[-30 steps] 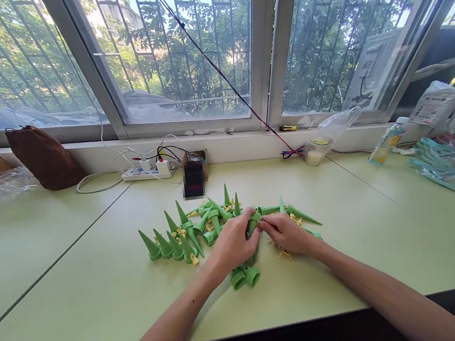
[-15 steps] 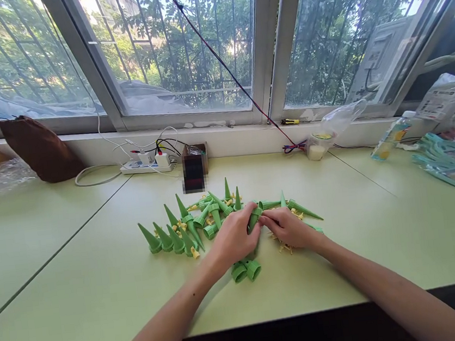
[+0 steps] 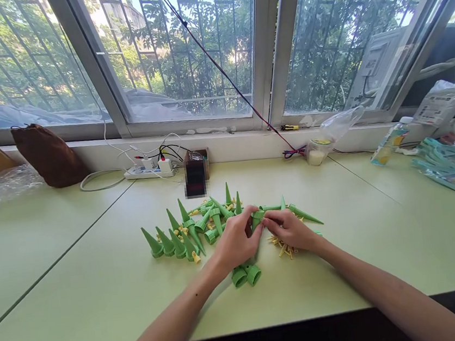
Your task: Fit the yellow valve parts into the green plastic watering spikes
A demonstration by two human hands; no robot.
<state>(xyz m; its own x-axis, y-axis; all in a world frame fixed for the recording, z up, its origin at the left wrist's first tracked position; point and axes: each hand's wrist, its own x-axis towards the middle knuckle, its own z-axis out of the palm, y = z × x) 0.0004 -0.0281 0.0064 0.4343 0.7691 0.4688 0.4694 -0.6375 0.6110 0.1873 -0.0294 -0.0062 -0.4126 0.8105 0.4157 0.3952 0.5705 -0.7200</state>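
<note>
My left hand is closed round a green plastic watering spike, its wide collar up and its point angled down. The fingertips of my right hand are pinched together against the collar's side; whatever they hold is hidden. Below that hand lies a heap of small yellow valve pieces. Two green spikes lie in front of my left hand, open ends toward me. To the left, several upright green spikes stand in a row. More spikes lie jumbled behind my hands, with yellow pieces among them.
Along the window wall are a brown bag, a power strip, a small box and a plastic bag with a tub. A bottle and teal packages are at the right. The table's front edge runs before me.
The whole view has shifted slightly, so things appear a little lower. My hands keep nearly the same hold at the spike's collar, and the spike has turned slightly.
</note>
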